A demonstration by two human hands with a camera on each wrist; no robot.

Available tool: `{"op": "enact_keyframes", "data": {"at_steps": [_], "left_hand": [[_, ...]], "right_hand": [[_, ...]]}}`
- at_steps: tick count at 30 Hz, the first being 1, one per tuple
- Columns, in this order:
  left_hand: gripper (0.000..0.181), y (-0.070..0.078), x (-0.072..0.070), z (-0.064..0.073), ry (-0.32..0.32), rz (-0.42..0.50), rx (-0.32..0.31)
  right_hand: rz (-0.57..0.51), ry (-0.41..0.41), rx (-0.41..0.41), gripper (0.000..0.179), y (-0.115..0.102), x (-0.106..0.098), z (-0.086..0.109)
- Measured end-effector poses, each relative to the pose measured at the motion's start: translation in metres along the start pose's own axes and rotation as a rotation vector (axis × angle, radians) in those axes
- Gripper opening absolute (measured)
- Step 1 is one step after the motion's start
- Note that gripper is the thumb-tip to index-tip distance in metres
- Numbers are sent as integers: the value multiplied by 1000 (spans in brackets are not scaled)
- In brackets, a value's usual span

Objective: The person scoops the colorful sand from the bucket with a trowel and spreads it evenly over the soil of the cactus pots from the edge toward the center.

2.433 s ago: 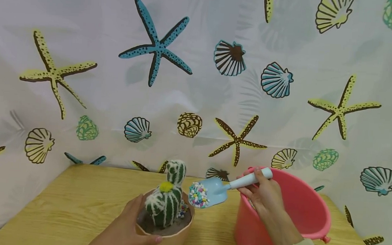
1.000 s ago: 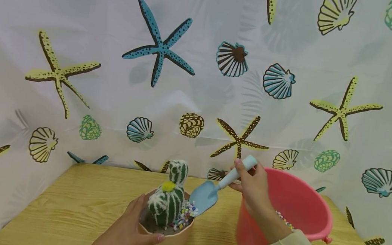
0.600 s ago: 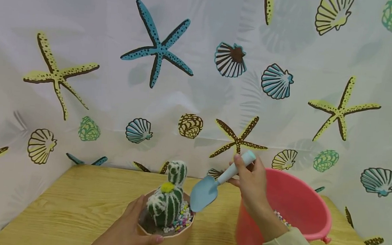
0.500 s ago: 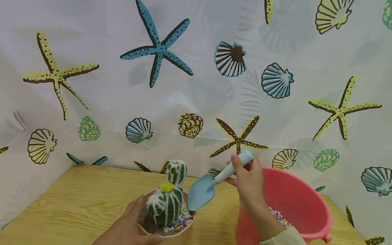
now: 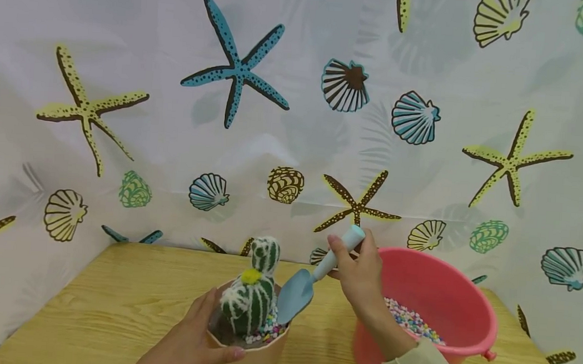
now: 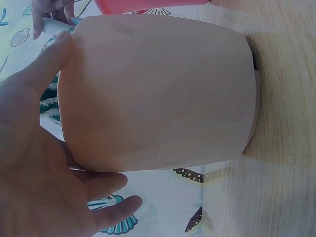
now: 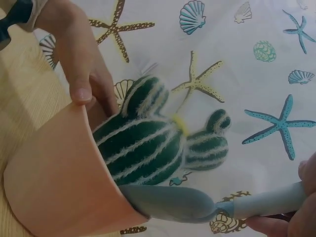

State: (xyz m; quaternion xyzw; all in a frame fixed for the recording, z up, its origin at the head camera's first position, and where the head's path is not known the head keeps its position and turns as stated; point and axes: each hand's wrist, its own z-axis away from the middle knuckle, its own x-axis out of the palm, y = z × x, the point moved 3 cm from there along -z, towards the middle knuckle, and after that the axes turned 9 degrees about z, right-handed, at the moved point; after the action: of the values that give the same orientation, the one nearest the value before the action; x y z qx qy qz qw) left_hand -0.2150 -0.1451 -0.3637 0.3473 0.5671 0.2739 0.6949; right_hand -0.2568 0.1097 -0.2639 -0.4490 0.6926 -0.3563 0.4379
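A fuzzy green cactus (image 5: 250, 307) with a yellow flower stands in a tan flowerpot (image 5: 255, 363). My left hand (image 5: 189, 337) grips the pot by its rim, thumb on the near side. In my right hand (image 5: 363, 278) is the handle of a light blue trowel (image 5: 295, 296), pinched between thumb and fingers. The blade points down, and in the right wrist view its tip dips inside the pot's rim (image 7: 94, 133), beside the cactus (image 7: 143, 148). Colourful small pebbles (image 5: 271, 329) lie at the cactus's right side, partly hidden by the blade.
A pink bucket (image 5: 368, 354) stands right of the pot, under my right forearm, with many coloured pebbles (image 5: 413, 322) inside. Both rest on a wooden table (image 5: 129, 289). A white cloth (image 5: 294, 137) printed with starfish and shells hangs behind.
The trowel, earlier level and loaded with pebbles, has tipped its load into the pot. Its blade has since moved left and down into the pot's rim. My left hand stays on the pot.
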Motion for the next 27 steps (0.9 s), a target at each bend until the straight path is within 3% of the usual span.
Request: {"op": "enact_keyframes", "data": {"at_steps": [6, 10, 14, 20, 27], "left_hand": [[119, 1, 1, 1, -10, 33, 16], [115, 1, 1, 2, -10, 46, 31], [112, 2, 1, 1, -6, 46, 46], [117, 2, -1, 2, -3, 23, 15], [119, 0, 0, 1, -1, 28, 11]], "right_hand": [[-64, 47, -18, 28, -2, -4, -1], [-106, 15, -26, 26, -2, -1, 2], [-84, -10, -16, 27, 0, 2, 3], [-71, -33, 9, 26, 2, 1, 1], [-79, -8, 1, 25, 2, 0, 0]]}}
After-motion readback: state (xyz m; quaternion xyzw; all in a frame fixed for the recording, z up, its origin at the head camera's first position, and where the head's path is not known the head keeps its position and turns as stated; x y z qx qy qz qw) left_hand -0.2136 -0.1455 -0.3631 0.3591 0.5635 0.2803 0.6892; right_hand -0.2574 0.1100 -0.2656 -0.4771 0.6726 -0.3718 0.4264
